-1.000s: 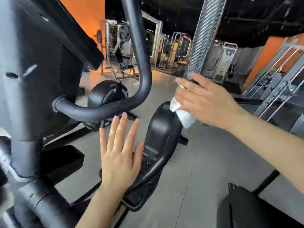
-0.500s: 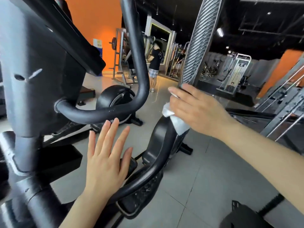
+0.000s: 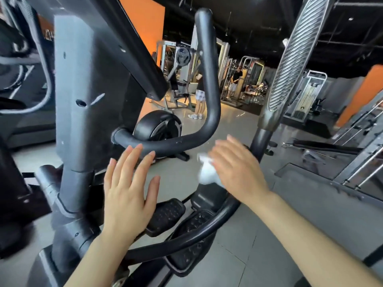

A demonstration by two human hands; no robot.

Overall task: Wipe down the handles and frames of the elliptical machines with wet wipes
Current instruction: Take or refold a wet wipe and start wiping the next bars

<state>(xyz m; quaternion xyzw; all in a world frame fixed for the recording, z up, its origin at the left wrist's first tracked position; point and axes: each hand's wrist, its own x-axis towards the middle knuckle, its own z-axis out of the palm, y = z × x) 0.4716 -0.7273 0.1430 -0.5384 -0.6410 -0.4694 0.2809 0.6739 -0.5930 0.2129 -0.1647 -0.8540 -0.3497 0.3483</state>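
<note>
I stand at a black elliptical machine whose grey console column (image 3: 83, 104) rises on the left. A curved black fixed handlebar (image 3: 186, 139) bends out from it and turns upward. To the right stands the ribbed silver moving handle (image 3: 294, 56) on a dark arm (image 3: 259, 143). My right hand (image 3: 238, 168) holds a crumpled white wet wipe (image 3: 205, 172) against that dark arm, below the ribbed grip. My left hand (image 3: 126, 189) hovers flat with spread fingers just under the curved handlebar, holding nothing. The foot pedals (image 3: 165, 216) lie below my hands.
A second machine (image 3: 18, 83) stands at the left edge. Metal racks and rails (image 3: 360, 162) fill the right side, with a bench (image 3: 323, 148) beside them. Two people (image 3: 200, 94) stand among weight machines at the back. Grey tiled floor (image 3: 269, 235) lies open at the lower right.
My right hand has slid the wipe down from the bottom of the ribbed grip onto the dark arm below. The view has tilted upward. My left hand stays flat near the curved handlebar.
</note>
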